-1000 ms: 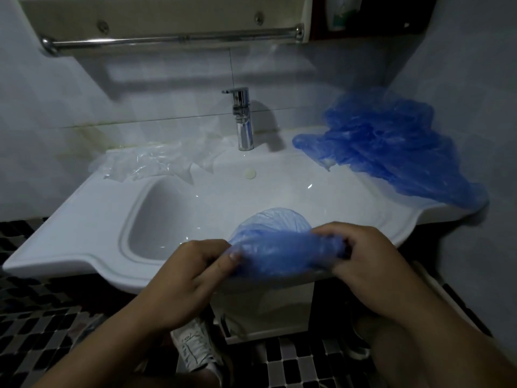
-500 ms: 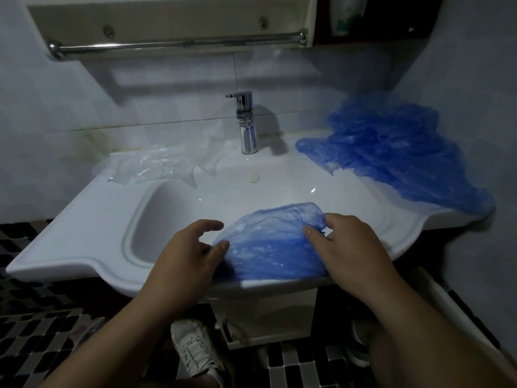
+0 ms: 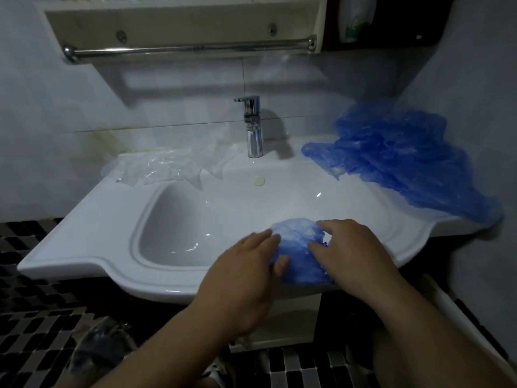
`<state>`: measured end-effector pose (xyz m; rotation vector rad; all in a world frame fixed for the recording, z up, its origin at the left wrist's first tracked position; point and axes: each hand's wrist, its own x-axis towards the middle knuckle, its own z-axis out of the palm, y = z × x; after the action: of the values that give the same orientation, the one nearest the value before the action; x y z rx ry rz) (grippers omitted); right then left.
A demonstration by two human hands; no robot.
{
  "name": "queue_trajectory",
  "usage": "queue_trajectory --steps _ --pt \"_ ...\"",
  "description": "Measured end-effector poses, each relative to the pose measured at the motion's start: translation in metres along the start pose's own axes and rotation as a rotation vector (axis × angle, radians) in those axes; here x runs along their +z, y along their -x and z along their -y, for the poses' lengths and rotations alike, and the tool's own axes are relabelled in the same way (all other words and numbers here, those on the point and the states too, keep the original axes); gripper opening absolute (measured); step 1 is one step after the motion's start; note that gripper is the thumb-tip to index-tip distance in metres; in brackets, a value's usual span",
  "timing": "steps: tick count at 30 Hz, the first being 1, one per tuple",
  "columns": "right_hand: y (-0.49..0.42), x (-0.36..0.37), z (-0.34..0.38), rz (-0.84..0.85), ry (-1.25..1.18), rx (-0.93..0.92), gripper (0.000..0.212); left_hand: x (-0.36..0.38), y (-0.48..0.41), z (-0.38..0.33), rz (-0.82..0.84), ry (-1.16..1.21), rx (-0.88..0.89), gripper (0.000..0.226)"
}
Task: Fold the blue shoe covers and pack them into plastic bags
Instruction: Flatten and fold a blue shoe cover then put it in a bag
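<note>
Your left hand (image 3: 246, 278) and right hand (image 3: 352, 256) cover both sides of the blue shoe cover (image 3: 299, 247), so how its folds lie cannot be told. The pile of blue shoe covers (image 3: 405, 163) is too crumpled to count. The bottle (image 3: 356, 18) is cut off by the top edge, its label blurred

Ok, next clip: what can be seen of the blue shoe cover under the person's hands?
The blue shoe cover is thin, translucent, crinkled plastic, whitish at its far end, darker near the front. It lies bunched flat on the front edge of the white sink counter, right of the basin. The left hand presses its left side with straight fingers; the right hand rests on its right side. Its opening cannot be made out.
</note>
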<state>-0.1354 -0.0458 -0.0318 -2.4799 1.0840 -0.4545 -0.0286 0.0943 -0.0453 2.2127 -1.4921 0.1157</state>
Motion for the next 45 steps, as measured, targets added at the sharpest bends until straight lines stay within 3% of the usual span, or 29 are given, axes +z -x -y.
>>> queue_trajectory --steps 2,5,7,8,10,11,12,14,16,18,20,24,26,28,31,35,40,45 --pt "-0.002 -0.001 -0.004 0.023 -0.035 -0.016 0.046 0.008 -0.003 0.008 0.103 -0.06 -0.065 0.046" --pt "-0.006 -0.008 -0.013 0.076 -0.139 0.005 0.046 0.013 0.0 0.011 0.142 -0.199 -0.023 0.043" --pt "-0.005 -0.015 -0.021 -0.028 -0.169 0.025 0.042 0.015 0.003 0.011 0.116 -0.209 -0.004 0.043" --pt "-0.002 -0.018 -0.022 -0.161 -0.141 0.011 0.038 0.015 0.002 0.012 0.117 -0.229 -0.006 0.043" --pt "0.006 -0.019 -0.011 -0.436 -0.078 -0.176 0.026 0.015 0.0 0.012 0.082 -0.213 0.008 0.043" --pt "0.011 -0.018 0.002 -0.465 -0.074 -0.341 0.023 0.014 0.0 0.012 0.066 -0.203 0.028 0.043" --pt "0.014 -0.011 0.015 -0.431 -0.047 -0.532 0.024 0.014 0.0 0.011 0.061 -0.205 0.067 0.04" --pt "0.017 0.014 0.036 -0.138 0.008 -0.76 0.038 0.014 0.002 0.013 0.053 -0.225 0.167 0.03" --pt "0.015 0.029 0.041 0.176 0.025 -0.638 0.054 0.015 0.005 0.017 0.054 -0.259 0.187 0.029" --pt "0.008 0.032 0.03 0.313 0.101 -0.485 0.058 0.018 0.005 0.02 0.087 -0.265 0.179 0.025" --pt "0.004 0.025 0.019 0.323 0.191 -0.41 0.055 0.018 0.003 0.016 0.085 -0.264 0.195 0.02" --pt "0.005 0.015 0.01 0.292 0.224 -0.381 0.046 0.021 0.003 0.019 0.041 -0.217 0.096 0.035" --pt "0.004 0.008 0.004 0.301 0.377 -0.438 0.024 0.022 0.002 0.02 0.044 -0.232 0.115 0.04" --pt "0.002 0.001 -0.005 0.31 0.477 -0.461 0.026 0.02 0.003 0.02 0.074 -0.23 0.102 0.053" --pt "0.001 -0.005 -0.012 0.297 0.457 -0.479 0.021 0.017 0.003 0.022 0.148 -0.251 0.081 0.081" --pt "0.001 0.003 -0.019 0.294 0.338 -0.421 0.025 0.017 0.004 0.022 0.11 -0.048 0.035 0.088" --pt "0.011 -0.001 -0.018 0.353 0.144 -0.288 0.088 0.017 0.011 0.021 -0.103 -0.038 0.152 0.056" --pt "0.025 -0.011 -0.02 0.367 0.104 -0.417 0.096 0.012 0.013 0.017 -0.158 -0.037 0.23 0.02"
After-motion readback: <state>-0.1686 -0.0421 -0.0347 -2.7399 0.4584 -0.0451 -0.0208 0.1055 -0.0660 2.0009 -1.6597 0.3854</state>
